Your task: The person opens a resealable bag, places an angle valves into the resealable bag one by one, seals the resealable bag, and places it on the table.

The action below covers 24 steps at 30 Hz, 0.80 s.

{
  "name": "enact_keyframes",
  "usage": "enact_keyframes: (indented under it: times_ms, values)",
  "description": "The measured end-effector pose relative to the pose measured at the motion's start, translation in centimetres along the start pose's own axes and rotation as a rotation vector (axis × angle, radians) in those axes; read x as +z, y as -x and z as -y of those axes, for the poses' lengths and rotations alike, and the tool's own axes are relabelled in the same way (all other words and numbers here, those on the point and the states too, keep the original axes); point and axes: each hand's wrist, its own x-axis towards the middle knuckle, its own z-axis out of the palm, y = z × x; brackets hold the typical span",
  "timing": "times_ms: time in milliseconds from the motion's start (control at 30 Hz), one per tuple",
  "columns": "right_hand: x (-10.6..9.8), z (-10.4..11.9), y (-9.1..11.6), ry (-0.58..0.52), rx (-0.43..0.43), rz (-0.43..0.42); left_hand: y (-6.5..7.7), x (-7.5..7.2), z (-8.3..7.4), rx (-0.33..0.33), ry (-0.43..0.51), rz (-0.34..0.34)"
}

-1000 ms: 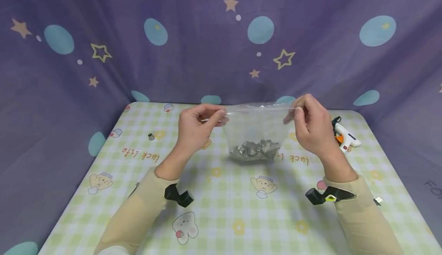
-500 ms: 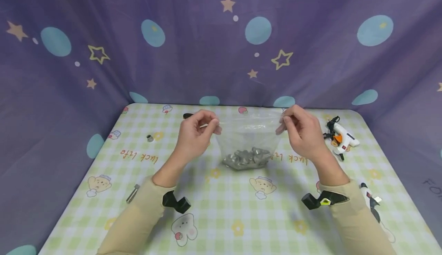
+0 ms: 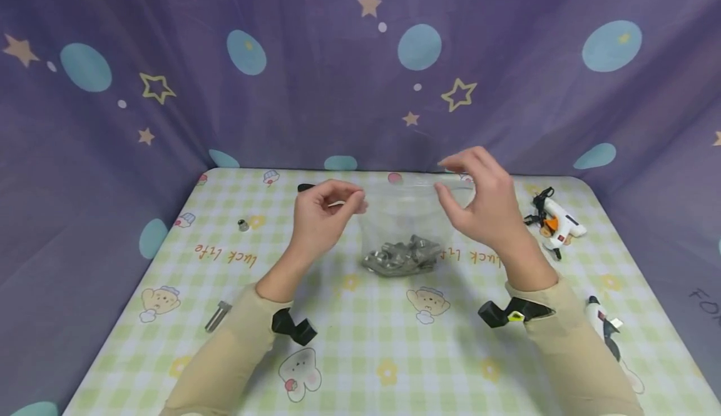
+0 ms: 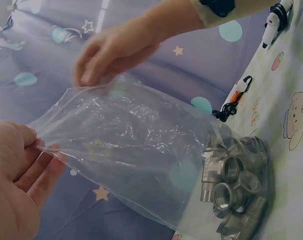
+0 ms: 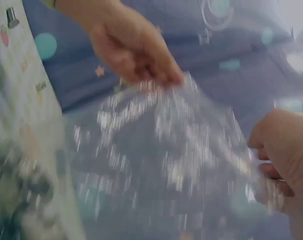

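Note:
A clear plastic bag [image 3: 397, 216] hangs upright over the table, its base low near the tabletop. Inside, several threaded metal pipe fittings [image 4: 231, 185] lie heaped at the bottom. My left hand [image 3: 322, 219] pinches the bag's upper left edge between thumb and fingers. My right hand [image 3: 484, 206] is beside the upper right corner, thumb and fingers spread apart with a gap between them. The right wrist view is blurred, and there the right hand [image 5: 289, 160] is just off the bag's edge or touching it; I cannot tell which.
Left on the checked tablecloth [image 3: 338, 353] lie a metal bolt [image 3: 216, 316] and a small metal fitting [image 3: 243, 224]. A white and orange glue gun [image 3: 557, 228] with a black cord lies at the right. Nearer, a white and black tool [image 3: 601, 322] is partly behind my right sleeve.
The bag came down slightly and leftward, then stayed about there. My right hand has let go of its upper right edge and spread its fingers. The left hand keeps its pinch.

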Motion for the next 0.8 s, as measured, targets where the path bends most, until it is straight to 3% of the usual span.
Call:
enact_keyframes:
  times_ms: [100,167,367,533,800]
  values:
    - [0.9,1.7,-1.5,-0.007,-0.123,0.068,0.0,0.3,0.1,0.019,-0.006,0.008]
    - [1.6,2.9,-2.4,-0.016,-0.16,0.143,0.0,0.4,0.1,0.031,-0.015,0.014]
    - [3.2,4.1,-4.0,-0.018,-0.133,0.33,0.1,0.6,0.2,0.08,-0.012,0.018]
    - [3.7,4.1,-4.3,-0.058,-0.123,0.342,0.0,0.7,0.2,0.092,-0.009,0.015]
    - [3.8,3.6,-4.1,-0.082,-0.108,0.359,-0.1,0.8,0.3,0.124,-0.12,0.071]
